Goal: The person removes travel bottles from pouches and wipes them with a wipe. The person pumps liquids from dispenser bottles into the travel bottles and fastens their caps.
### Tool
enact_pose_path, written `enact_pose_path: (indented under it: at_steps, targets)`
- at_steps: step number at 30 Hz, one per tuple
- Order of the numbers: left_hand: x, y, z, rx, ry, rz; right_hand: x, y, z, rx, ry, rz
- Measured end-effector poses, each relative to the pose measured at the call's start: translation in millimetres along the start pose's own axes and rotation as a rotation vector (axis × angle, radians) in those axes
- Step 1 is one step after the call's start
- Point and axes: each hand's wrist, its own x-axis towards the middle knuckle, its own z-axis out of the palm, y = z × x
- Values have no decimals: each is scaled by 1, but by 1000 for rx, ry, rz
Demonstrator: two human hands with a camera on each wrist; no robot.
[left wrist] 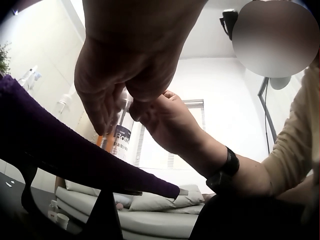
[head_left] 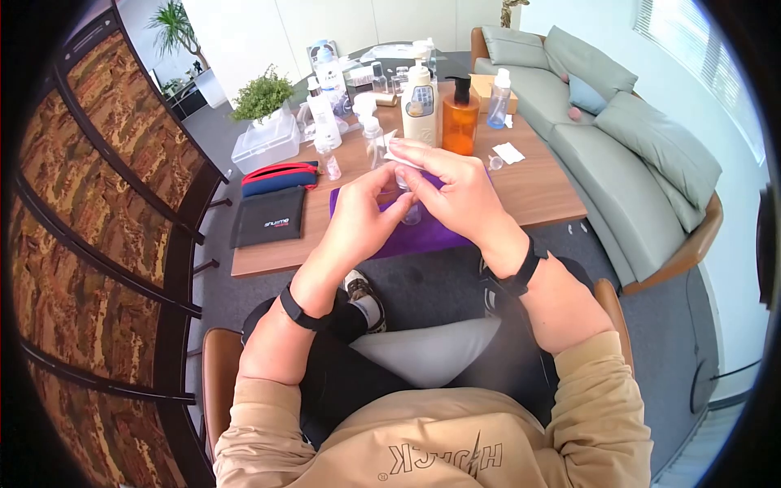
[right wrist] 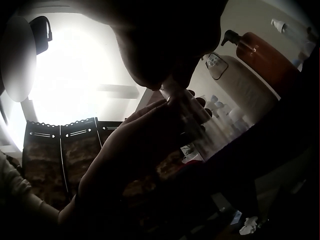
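Note:
Both hands meet over a purple towel [head_left: 431, 236] at the front of the table. My left hand [head_left: 358, 211] holds a slim clear bottle [head_left: 412, 215] around its upper part, with the bottle standing nearly upright. Printed lettering on a label [left wrist: 121, 137] shows in the left wrist view. My right hand [head_left: 464, 191] pinches the top of the bottle with thumb and fingers, and a white piece [head_left: 397, 154] shows under its fingertips. The right wrist view is dark, but the clear bottle [right wrist: 206, 137] appears below the joined fingers.
Behind the hands stand a cream pump bottle [head_left: 421, 106], an amber pump bottle [head_left: 460, 122] and several smaller bottles. A black pouch [head_left: 270, 218], a navy and red case [head_left: 281, 179] and a clear plastic box [head_left: 267, 145] lie at left. A white paper piece [head_left: 509, 153] lies at right.

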Motion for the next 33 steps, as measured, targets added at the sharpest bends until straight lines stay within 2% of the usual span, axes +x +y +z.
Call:
enact_pose_path:
  at_steps: [8, 11, 14, 17, 19, 23, 25, 26, 28, 30, 33]
  targets:
    - [-2, -10, 7, -208, 42, -19, -13, 0, 7, -66, 67, 180]
    - [-5, -10, 10, -284, 128, -96, -18, 1, 8, 27, -19, 258]
    - [-7, -14, 8, -255, 56, -86, -21, 2, 6, -41, -55, 213]
    - [-10, -2, 11, -266, 100, -111, -22, -1, 4, -48, -61, 186]
    - [-9, -2, 12, -250, 103, -108, -25, 0, 4, 14, -99, 317]
    - [-10, -9, 14, -184, 85, -130, -28, 5, 6, 106, -68, 391]
    - [-12, -9, 15, -130, 93, -94, -30, 10, 3, 12, -198, 453]
    - [-13, -10, 16, -74, 107, -56, -31, 9, 3, 10, -198, 462]
    - [-15, -12, 17, -96, 84, -98, -29, 0, 1, -2, -269, 540]
    - [-16, -17, 18, -110, 41, -39, -26, -1, -1, -62, -295, 546]
    - [-18, -19, 21, -245, 16, -45, -31, 11, -1, -157, -306, 448]
